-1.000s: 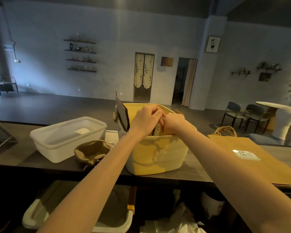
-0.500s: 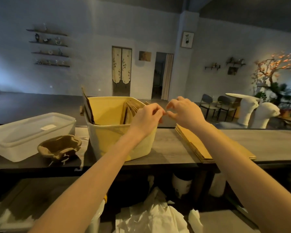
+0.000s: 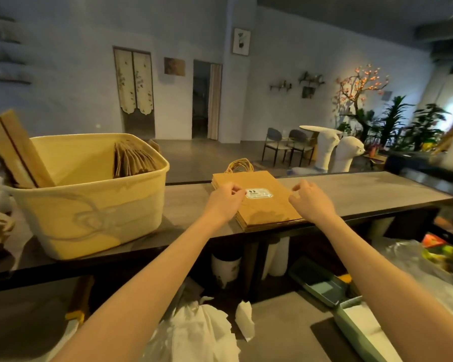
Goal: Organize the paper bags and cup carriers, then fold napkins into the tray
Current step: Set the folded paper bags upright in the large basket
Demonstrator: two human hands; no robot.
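I hover both empty, loosely curled hands, left (image 3: 226, 198) and right (image 3: 310, 201), over the bag stack (image 3: 264, 209) at one o'clock, ready to lift it.

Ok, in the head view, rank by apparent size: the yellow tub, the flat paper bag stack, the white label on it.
Largest to smallest:
1. yellow tub, though it sits nearer the camera
2. paper bag stack
3. white label, clearly smallest

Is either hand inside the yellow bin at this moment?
No, the left hand and right hand are both over the stack of paper bags on the counter, beside the yellow bin.
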